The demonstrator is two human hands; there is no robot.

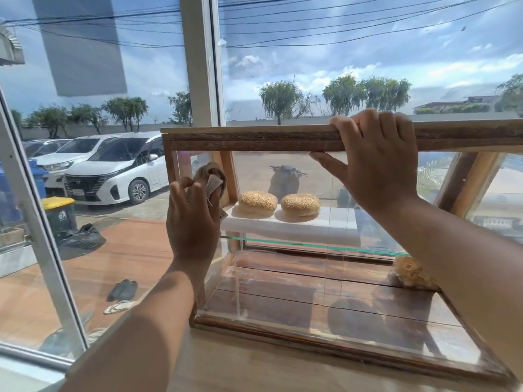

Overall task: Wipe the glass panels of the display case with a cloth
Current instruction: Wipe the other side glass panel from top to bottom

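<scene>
On desk (226,369) | display case (311,338), long axis left-right | left hand (192,222), fingers clenched on cloth (210,172) at upper-left glass, panel runs rightward | right hand (376,162), fingers grasping top rail (254,140) | 2 buns (257,203) inside

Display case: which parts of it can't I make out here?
Head view:
- Display case right end: cut off by the picture's edge.
- Cloth: partly hidden by the left hand; which panel it touches is unclear.
- Pale lump on the case floor: partly behind the right arm; unidentifiable.
</scene>
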